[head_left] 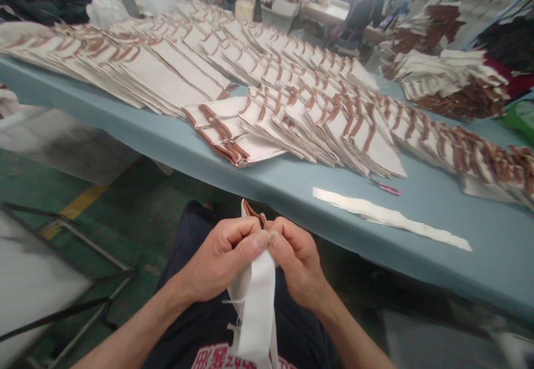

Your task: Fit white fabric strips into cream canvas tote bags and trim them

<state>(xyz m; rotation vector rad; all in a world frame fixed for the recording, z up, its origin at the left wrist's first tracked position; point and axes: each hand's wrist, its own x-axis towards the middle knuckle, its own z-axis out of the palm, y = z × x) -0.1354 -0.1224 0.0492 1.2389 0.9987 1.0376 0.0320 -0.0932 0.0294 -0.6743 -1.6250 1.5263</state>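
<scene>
Both of my hands meet over my lap, thumbs side by side, pinching a white fabric piece with brown edging [261,296]. My left hand [233,252] grips it from the left with curled fingers. On the other side, my right hand [296,257] presses it between thumb and forefinger. A brown-trimmed corner pokes up beyond the fingers, and a white strip hangs down toward me with loose threads at its left edge. The exact spot under the thumbs is hidden.
Overlapping rows of white, brown-trimmed fabric pieces [325,118] cover much of the blue table [292,185]. Near its front edge lie white strips [392,217] and a small pink-handled tool [386,187]. A fabric pile [454,82] stands at right. A metal-framed stand [83,280] is at lower left.
</scene>
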